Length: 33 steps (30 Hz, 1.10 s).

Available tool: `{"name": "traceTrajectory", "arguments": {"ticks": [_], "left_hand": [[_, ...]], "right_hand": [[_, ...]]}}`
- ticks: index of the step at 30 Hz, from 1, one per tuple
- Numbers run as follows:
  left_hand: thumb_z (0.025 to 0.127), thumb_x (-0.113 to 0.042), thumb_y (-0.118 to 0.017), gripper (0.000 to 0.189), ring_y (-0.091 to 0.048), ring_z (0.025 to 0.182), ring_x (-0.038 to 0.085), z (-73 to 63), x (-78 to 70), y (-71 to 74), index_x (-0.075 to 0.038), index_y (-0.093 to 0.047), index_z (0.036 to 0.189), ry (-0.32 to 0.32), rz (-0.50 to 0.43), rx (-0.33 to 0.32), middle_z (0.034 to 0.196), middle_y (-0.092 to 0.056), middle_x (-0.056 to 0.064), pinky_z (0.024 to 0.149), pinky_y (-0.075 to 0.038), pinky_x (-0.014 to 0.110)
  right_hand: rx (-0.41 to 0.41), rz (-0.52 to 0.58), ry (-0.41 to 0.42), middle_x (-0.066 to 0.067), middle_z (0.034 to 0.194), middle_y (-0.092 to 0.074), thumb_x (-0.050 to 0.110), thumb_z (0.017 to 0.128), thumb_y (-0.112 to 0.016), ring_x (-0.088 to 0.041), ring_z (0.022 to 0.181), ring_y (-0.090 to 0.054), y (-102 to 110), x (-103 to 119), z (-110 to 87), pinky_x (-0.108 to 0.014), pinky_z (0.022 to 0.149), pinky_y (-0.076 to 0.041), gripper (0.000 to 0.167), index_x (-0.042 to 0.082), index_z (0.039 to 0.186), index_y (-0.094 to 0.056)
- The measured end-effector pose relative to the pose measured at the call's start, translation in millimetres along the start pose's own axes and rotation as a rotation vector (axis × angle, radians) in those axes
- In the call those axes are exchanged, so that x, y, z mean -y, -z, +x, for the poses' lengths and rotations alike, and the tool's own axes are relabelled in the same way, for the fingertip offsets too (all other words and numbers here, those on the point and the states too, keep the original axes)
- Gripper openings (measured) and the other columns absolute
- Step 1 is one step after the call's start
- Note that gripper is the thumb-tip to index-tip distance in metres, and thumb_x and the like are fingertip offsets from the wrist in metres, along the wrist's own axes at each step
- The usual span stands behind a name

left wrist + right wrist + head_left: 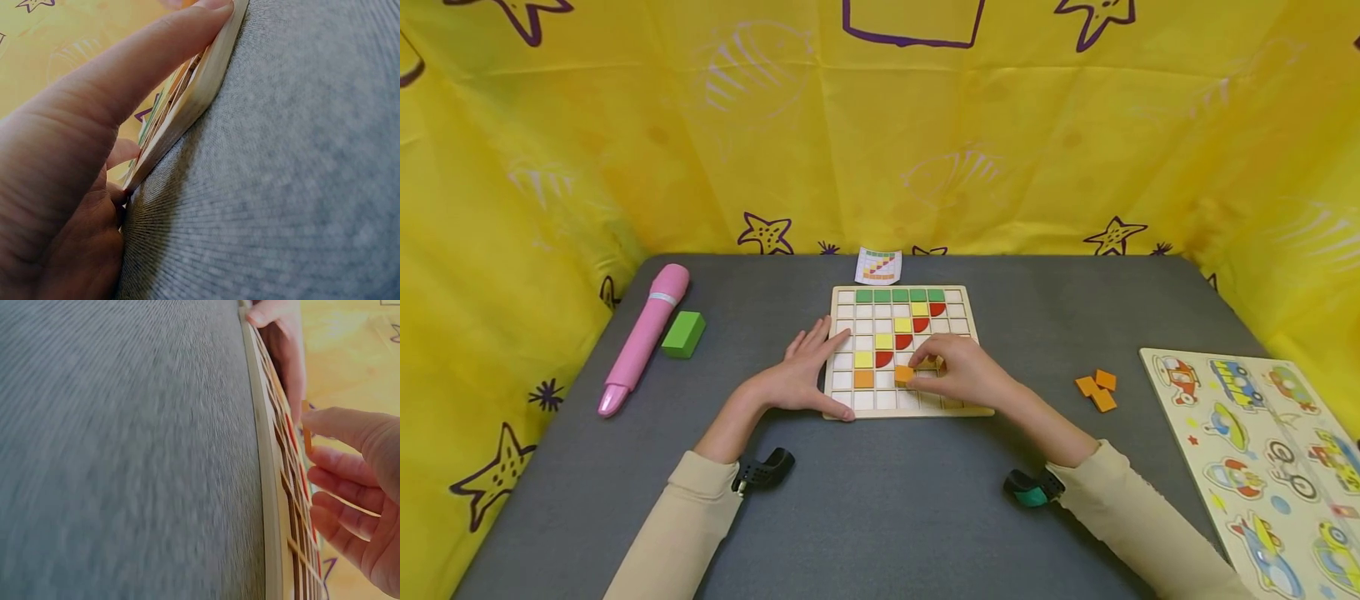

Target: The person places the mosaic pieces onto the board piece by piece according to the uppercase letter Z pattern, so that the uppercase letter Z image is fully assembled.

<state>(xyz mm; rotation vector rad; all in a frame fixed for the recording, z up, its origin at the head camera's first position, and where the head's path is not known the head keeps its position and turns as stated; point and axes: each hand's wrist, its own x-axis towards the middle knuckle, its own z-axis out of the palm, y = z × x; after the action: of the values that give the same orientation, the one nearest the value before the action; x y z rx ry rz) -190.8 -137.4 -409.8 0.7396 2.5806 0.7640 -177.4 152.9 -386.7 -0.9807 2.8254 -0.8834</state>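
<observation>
A wooden grid board (895, 415) lies on the table, holding a row of green squares (900, 296), stepped yellow squares (883, 341) and red quarter-round tiles (904, 342). One orange tile (864, 379) sits in a cell toward the lower left. My left hand (797, 372) rests at the board's left edge, fingers spread, its thumb on the near corner. Between thumb and fingertip, my right hand (962, 367) pinches an orange square tile (307, 428) just over the grid. That hand hides part of the board's right side.
Loose orange tiles (1103, 400) lie to the right, near a vehicle puzzle board (1187, 467). A small pattern card (877, 267) is behind the grid. At left are a pink microphone-shaped object (643, 342) and a green block (683, 335). Yellow cloth (880, 167) encloses the table's back and sides.
</observation>
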Motion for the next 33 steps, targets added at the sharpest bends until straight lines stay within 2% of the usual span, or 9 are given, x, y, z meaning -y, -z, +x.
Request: {"name": "traceTrajectory", "arguments": {"ticks": [5, 15, 25, 33], "left_hand": [[0.067, -0.060, -0.082, 0.123, 0.013, 0.148, 0.028, 0.1, -1.0, 0.3, -0.014, -0.013, 0.158, 0.008, 0.000, 0.005, 0.162, 0.011, 0.015, 0.115, 0.007, 0.050], [0.067, -0.060, -0.082, 0.123, 0.013, 0.148, 0.027, 0.3, -1.0, 0.0, -0.013, -0.014, 0.157, 0.005, -0.004, 0.002, 0.162, 0.011, 0.015, 0.115, 0.007, 0.050], [0.067, -0.061, -0.082, 0.123, 0.012, 0.148, 0.028, 0.3, -1.0, -0.5, -0.014, -0.015, 0.157, 0.009, -0.004, 0.003, 0.162, 0.010, 0.015, 0.115, 0.007, 0.050], [0.066, -0.061, -0.082, 0.123, 0.012, 0.148, 0.029, -0.5, -0.3, -0.4, -0.013, -0.015, 0.157, 0.004, -0.005, -0.002, 0.162, 0.010, 0.016, 0.115, 0.007, 0.051]], "right_hand": [[0.039, -0.038, -0.012, 0.003, 0.090, -0.069, 0.031, 0.080, -0.081, -0.017, 0.087, -0.057, -7, 8, 9.7, -0.036, 0.084, -0.045, 0.023, 0.013, 0.092, -0.073], [0.058, -0.056, -0.041, 0.005, 0.089, -0.067, 0.029, 0.080, -0.082, -0.015, 0.086, -0.053, -15, 13, 17.1, -0.035, 0.084, -0.043, 0.021, 0.014, 0.092, -0.073], [0.035, -0.022, -0.041, 0.004, 0.089, -0.065, 0.028, 0.080, -0.082, -0.015, 0.085, -0.053, -17, 14, 14.5, -0.035, 0.082, -0.044, 0.022, 0.013, 0.092, -0.072], [0.012, 0.016, 0.029, 0.000, 0.099, -0.069, 0.023, 0.083, -0.079, -0.018, 0.092, -0.058, -9, 7, 4.8, -0.038, 0.086, -0.045, 0.022, 0.010, 0.101, -0.073]]}}
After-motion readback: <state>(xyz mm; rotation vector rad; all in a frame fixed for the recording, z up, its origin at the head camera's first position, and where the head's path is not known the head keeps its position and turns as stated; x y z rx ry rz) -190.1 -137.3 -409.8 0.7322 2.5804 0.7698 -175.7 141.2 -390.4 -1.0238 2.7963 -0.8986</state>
